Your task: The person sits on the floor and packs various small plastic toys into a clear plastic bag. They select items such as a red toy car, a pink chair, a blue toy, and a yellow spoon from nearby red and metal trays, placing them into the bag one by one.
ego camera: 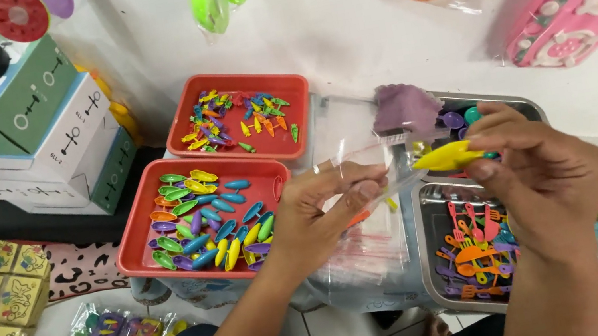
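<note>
The right hand [548, 179] pinches a small yellow leaf-shaped plastic piece [447, 158] between thumb and fingertips, its point at the mouth of a clear plastic bag [357, 152] pinched open by the left hand [322, 209]. A purple piece [406, 108] already sits in the bag. Beneath lie a stack of clear bags [366, 254], a metal tray of orange and pink toy cutlery [430, 251] and two red trays [138, 247] of coloured pieces, on a white surface above tiled floor.

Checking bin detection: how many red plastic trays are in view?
2. One red plastic tray of small mixed-colour pieces sits at upper centre-left; the other red plastic tray of larger oval pieces lies just in front of it, beside the left hand. Others may be out of frame.
</note>
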